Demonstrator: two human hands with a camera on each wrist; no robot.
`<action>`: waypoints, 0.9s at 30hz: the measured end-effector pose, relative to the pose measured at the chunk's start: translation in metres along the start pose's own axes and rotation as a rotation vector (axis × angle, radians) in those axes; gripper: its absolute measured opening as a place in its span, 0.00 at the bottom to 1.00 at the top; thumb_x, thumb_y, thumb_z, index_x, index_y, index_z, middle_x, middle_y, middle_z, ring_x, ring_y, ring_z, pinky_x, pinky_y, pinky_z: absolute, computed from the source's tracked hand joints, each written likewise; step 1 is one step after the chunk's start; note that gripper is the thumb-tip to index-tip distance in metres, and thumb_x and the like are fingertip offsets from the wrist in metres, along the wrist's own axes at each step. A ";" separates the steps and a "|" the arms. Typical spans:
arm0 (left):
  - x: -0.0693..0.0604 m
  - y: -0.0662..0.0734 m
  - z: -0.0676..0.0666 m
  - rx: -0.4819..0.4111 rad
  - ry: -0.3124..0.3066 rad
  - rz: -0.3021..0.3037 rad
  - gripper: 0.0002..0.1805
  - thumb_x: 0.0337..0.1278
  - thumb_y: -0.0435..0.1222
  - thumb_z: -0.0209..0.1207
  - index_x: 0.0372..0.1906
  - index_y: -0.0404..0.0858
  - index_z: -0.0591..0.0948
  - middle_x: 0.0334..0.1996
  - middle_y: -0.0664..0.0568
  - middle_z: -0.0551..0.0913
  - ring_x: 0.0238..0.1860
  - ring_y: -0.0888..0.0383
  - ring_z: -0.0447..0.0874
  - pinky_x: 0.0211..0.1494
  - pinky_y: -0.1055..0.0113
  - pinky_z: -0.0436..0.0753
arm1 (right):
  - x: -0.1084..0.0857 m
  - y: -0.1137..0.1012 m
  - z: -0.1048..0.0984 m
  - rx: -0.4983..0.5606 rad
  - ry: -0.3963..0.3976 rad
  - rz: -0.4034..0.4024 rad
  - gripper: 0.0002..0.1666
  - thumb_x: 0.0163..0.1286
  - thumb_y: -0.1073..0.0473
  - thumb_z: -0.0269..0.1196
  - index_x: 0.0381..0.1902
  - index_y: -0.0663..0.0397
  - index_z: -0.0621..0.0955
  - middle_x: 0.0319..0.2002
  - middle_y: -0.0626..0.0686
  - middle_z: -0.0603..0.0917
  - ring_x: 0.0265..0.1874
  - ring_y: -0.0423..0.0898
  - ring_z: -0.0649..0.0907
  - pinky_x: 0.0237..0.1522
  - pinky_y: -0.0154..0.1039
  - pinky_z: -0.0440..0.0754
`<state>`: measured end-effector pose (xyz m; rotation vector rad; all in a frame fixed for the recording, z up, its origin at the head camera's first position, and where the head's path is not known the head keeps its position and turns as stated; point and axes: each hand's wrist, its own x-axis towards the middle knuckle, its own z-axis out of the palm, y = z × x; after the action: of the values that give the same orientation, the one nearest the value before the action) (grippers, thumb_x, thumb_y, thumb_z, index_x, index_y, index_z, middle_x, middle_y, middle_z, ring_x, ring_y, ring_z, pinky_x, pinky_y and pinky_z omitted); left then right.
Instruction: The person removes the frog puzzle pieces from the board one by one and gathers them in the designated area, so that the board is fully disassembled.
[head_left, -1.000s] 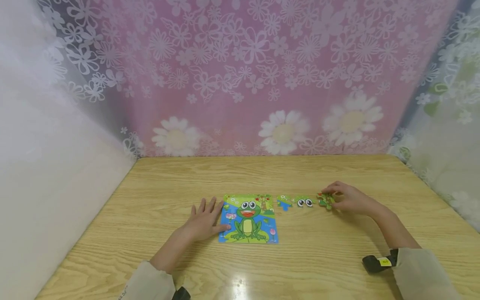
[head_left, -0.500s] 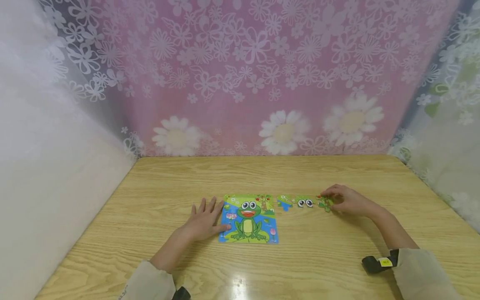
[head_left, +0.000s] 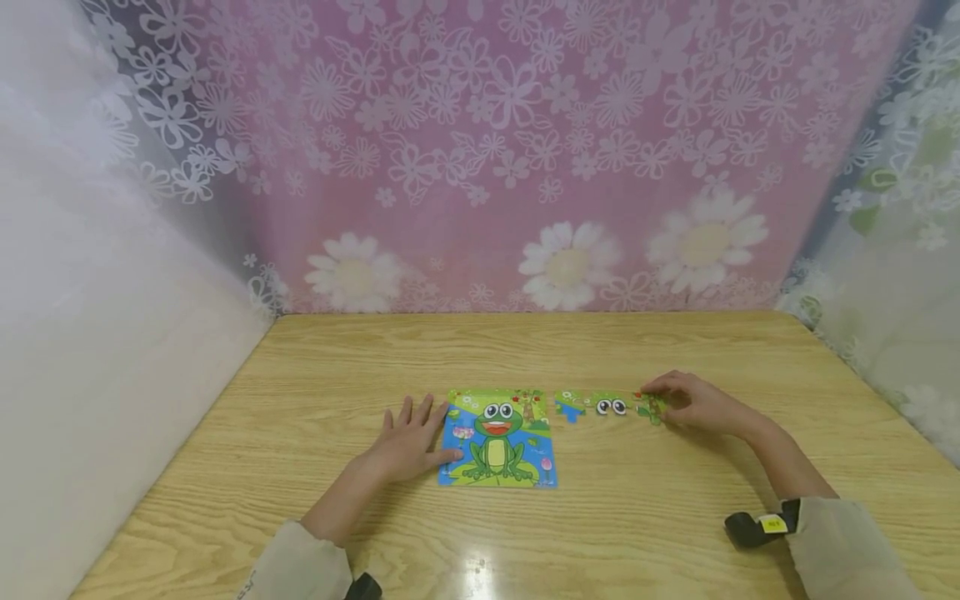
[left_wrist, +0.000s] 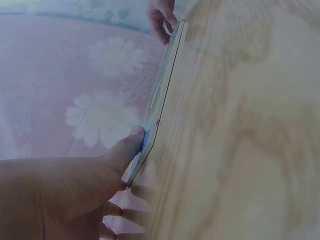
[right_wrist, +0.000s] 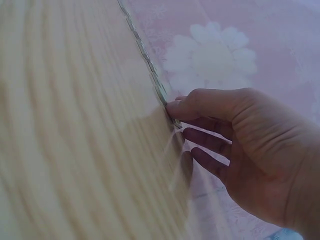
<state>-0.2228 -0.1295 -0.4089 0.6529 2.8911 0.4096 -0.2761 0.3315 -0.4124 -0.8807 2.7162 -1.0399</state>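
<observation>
The frog board [head_left: 497, 452] lies flat on the bench [head_left: 480, 350], with bench wood reaching from its far edge to the flowered curtain [head_left: 525, 167] and from its near edge toward the person. The left hand [head_left: 405, 446] rests at the board's left edge, fingers spread and straight, thumb on the frog board. Just beyond the board's right edge begins a row of puzzle pieces, its top about level with the board's: blue piece [head_left: 571, 409], eye piece [head_left: 611, 405], tree piece [head_left: 652, 408]. At the row's outer end, the right hand [head_left: 697, 402] pinches the tree piece. The frog's head points away from the person; the board looks nearly square. The row's long axis runs sideways, away from the board, and the blue piece's tab points toward the person.
</observation>
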 end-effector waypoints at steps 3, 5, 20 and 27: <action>-0.001 0.001 -0.001 -0.005 0.001 0.003 0.44 0.59 0.59 0.49 0.71 0.37 0.53 0.69 0.35 0.47 0.66 0.32 0.37 0.60 0.34 0.41 | 0.001 -0.005 -0.001 0.004 0.005 0.001 0.24 0.60 0.67 0.64 0.55 0.64 0.74 0.51 0.61 0.73 0.51 0.60 0.71 0.49 0.57 0.69; -0.002 0.002 -0.002 -0.009 0.003 0.005 0.44 0.59 0.59 0.50 0.71 0.36 0.54 0.69 0.35 0.47 0.66 0.32 0.38 0.59 0.34 0.42 | 0.002 -0.011 -0.003 -0.006 0.017 -0.007 0.23 0.60 0.67 0.63 0.54 0.65 0.74 0.51 0.62 0.73 0.50 0.62 0.70 0.48 0.59 0.69; 0.002 -0.007 0.002 -0.056 0.006 0.004 0.47 0.56 0.62 0.49 0.72 0.38 0.51 0.70 0.37 0.43 0.67 0.35 0.34 0.60 0.35 0.39 | 0.043 -0.082 0.022 -0.094 -0.033 -0.089 0.22 0.63 0.68 0.60 0.55 0.66 0.74 0.50 0.59 0.74 0.49 0.60 0.72 0.49 0.58 0.69; 0.002 -0.010 0.003 -0.075 0.013 0.027 0.48 0.55 0.62 0.50 0.72 0.38 0.51 0.70 0.36 0.41 0.67 0.36 0.32 0.60 0.34 0.37 | 0.064 -0.106 0.043 -0.101 -0.097 -0.132 0.19 0.65 0.68 0.57 0.54 0.65 0.75 0.50 0.57 0.75 0.49 0.59 0.72 0.48 0.58 0.70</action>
<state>-0.2278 -0.1367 -0.4145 0.6803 2.8656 0.5248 -0.2652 0.2075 -0.3705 -1.1101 2.6812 -0.8627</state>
